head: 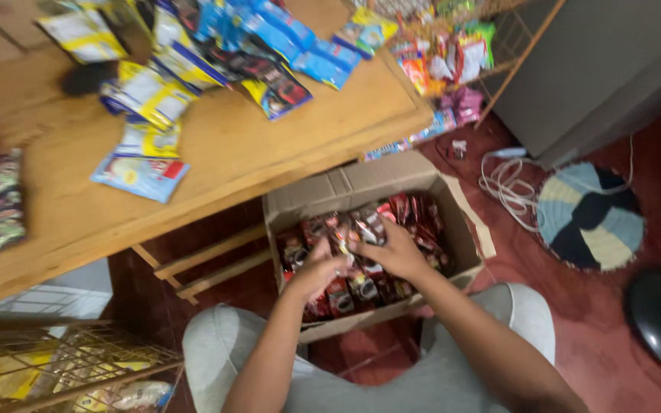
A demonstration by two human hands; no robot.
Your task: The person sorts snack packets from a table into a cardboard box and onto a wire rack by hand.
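Head view, lower centre of the frame: I see both hands inside an open cardboard box (361, 180) on the red floor (598, 306). My left hand (317, 269) and right hand (393, 248) sit close together, fingers curled onto a strip of red and black sachets (353, 229) held between them at the top of the box contents. Motion blur prevents me from confirming how firmly each hand is clamped. More red and black sachets fill the box beneath. My grey-clad knees (219, 344) flank the box at the bottom edge. Above the box, upper left of the frame, a wooden table (269, 153) carries scattered yellow, blue and black snack packets (147, 92). A wire rack (63, 367) occupies the lower left corner. To the right lie a coiled white cable (506, 187) and a round patchwork mat (590, 216).
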